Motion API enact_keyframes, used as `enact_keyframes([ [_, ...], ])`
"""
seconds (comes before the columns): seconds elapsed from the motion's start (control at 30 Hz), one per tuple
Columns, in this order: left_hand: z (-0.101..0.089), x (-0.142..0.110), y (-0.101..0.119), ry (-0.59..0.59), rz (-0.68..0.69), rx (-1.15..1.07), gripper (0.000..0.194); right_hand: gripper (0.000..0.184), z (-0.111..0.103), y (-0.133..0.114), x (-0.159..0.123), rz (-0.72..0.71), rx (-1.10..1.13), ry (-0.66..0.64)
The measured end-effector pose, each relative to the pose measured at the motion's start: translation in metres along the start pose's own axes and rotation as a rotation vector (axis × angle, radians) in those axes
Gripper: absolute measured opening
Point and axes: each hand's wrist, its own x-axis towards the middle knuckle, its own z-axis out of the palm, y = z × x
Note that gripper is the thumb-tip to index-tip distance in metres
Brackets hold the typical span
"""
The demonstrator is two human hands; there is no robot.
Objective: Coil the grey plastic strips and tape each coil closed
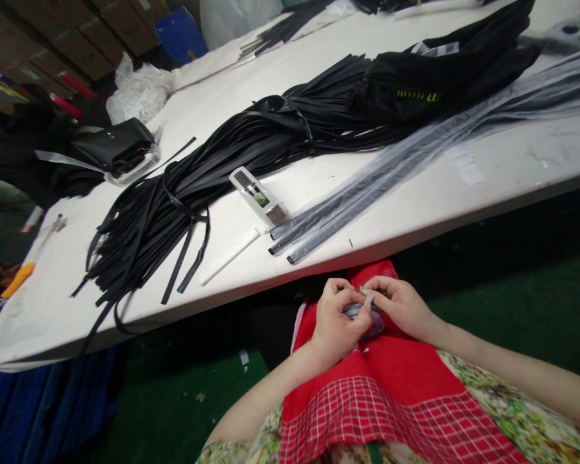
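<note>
Bundle of grey material in clear plastic (376, 324) just off near edge of long white bench (386, 216). Left hand (337, 317) pinching small pale strip (368, 300) there; right hand (406, 308) meets it, fingers' grip unclear. Step seems strip-working; next move calls for steady pinch.

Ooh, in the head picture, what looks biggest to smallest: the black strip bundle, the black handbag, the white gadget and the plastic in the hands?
1. Black strip bundle
2. Black handbag
3. White gadget
Unsure: held plastic, because it's partly covered.
</note>
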Motion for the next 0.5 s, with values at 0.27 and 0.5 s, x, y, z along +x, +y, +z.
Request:
enact_keyframes([
  [0.27,0.001,0.001,-0.009,-0.029,-0.343,-0.261,0.012,0.019,-0.002,0.007,-0.007,-0.126,-0.255,0.008],
  [0.5,-0.012,0.01,-0.013,-0.476,-0.805,-0.706,0.018,0.023,-0.011,-0.01,-0.001,-0.112,-0.254,-0.257],
])
